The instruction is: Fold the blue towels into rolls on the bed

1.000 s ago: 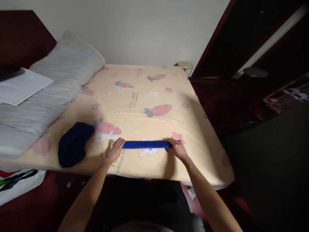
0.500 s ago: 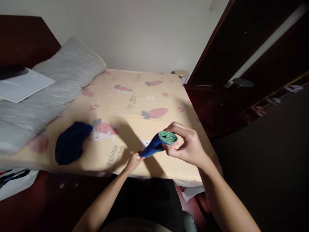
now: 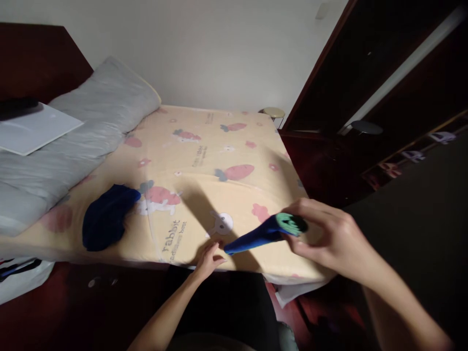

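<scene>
Since half a second ago, the roll's upper end has swung rightward and the left hand (image 3: 207, 261) has let go of its lower end. The right fingers (image 3: 298, 207) now alone hold the long, blue rolled cloth (image 3: 258, 236) with a green spiral end, thumb and fingertips pinching that end; the left fingers are spread just beside the other tip, apparently apart from it. So the roll, which seems to keep its tight shape, is now in one hand. It slants above the cream cotton bedsheet (image 3: 219, 195) printed with rabbits and carrots; whether its low tip touches I cannot tell. Leftward, a crumpled navy-blue cloth (image 3: 107, 217) lies unmoved, near the plump grey fabric pillow (image 3: 98, 107).
</scene>
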A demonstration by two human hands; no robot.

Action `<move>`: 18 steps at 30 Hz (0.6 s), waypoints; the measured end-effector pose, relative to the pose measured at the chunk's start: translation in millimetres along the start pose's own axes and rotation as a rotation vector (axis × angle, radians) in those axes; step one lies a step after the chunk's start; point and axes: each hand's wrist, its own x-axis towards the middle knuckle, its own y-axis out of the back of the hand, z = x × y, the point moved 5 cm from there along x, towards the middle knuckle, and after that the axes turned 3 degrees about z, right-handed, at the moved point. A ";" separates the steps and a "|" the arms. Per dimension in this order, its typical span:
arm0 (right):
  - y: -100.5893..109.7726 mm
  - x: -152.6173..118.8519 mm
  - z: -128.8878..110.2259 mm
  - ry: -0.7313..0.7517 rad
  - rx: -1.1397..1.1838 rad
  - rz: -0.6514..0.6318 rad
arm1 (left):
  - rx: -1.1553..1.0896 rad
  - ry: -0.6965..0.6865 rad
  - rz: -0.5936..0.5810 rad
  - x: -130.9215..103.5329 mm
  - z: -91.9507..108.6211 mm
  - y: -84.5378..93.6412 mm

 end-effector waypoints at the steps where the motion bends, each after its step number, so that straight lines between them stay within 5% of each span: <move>1: 13.4 -5.5 3.9 -0.008 -0.038 0.005 | 0.033 -0.027 -0.001 -2.1 -0.9 1.1; 8: 81.5 -71.5 78.8 -0.203 -0.365 0.020 | 0.185 -0.184 0.017 -5.6 3.7 5.8; 13: 94.3 -103.6 132.3 -0.418 -0.492 -0.011 | 0.219 -0.258 0.058 -4.4 9.8 7.7; 18: 110.1 -107.3 181.2 -0.641 -0.546 -0.010 | 0.235 -0.281 0.072 -4.1 10.6 9.5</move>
